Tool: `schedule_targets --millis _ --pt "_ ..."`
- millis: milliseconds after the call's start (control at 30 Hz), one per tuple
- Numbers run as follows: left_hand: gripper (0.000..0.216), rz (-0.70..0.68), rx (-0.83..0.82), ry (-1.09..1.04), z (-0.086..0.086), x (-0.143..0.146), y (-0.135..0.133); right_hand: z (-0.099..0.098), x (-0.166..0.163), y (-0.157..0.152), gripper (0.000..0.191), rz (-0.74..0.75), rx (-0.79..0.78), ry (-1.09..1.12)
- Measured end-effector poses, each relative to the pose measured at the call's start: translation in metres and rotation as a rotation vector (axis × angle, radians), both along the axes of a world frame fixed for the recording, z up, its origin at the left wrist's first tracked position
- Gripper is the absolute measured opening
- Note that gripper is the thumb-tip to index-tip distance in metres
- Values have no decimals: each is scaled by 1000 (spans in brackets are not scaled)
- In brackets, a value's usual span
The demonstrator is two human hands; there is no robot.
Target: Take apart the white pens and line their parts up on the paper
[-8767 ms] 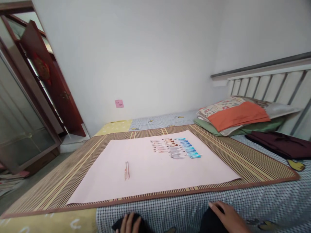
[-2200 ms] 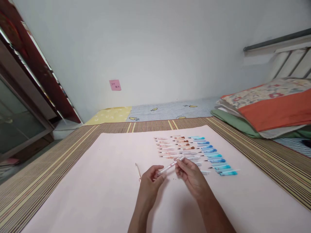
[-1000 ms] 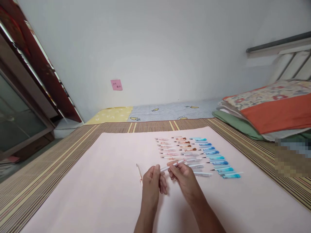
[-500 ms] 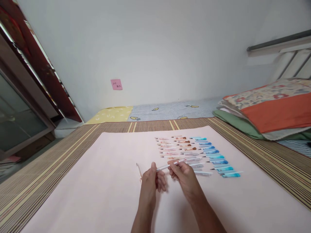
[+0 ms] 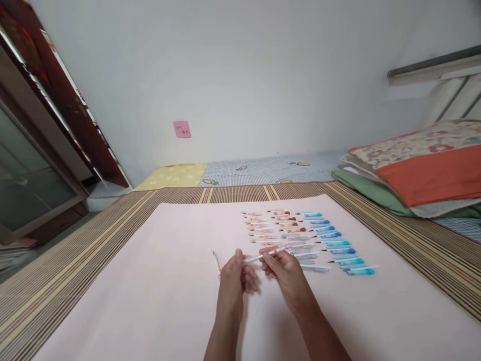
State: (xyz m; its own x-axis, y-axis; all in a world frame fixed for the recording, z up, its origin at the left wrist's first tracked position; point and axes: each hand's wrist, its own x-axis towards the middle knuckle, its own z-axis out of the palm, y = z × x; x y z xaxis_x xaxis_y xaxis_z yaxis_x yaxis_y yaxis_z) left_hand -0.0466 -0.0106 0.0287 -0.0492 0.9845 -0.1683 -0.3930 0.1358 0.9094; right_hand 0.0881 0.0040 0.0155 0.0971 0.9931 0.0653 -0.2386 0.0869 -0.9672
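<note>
My left hand (image 5: pixel 233 278) pinches one end of a slim white pen (image 5: pixel 252 259) between thumb and fingers. Nearer its other end, my right hand (image 5: pixel 284 271) grips the same pen, which has pink markings there and sits nearly level above a pale pink sheet (image 5: pixel 150 281). Just left of my left hand a loose white pen (image 5: pixel 216 262) lies on the sheet, its lower end hidden. Beyond my right hand are rows of pens, some pinkish (image 5: pixel 262 229), some with brown parts (image 5: pixel 298 229), some greyish (image 5: pixel 308 256) and several blue ones (image 5: pixel 340 250).
Under the sheet lies a striped mat (image 5: pixel 124 220). Folded bedding with an orange band (image 5: pixel 432 178) is stacked at the right. Checked cloth (image 5: pixel 259 173) and yellow cloth (image 5: pixel 173 176) run along the wall, where a pink note (image 5: pixel 182 129) is stuck.
The view has shifted slightly, so the scene sits a little differently in the picture. Both hands keep nearly the same hold on the white pen.
</note>
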Motion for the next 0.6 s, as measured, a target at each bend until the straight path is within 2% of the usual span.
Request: schedule_targets --millis 100,233,433,600 --pt "58 -32 74 -98 3 0 0 0 0 1 44 -24 -26 10" --pt "40 -42 95 -77 4 0 -1 0 1 1 42 -32 -16 19" --pt "60 54 -76 38 -1 -1 2 -1 3 1 44 -34 -15 76" --pt "58 63 -111 -5 -1 -2 4 3 6 0 41 -63 -70 192"
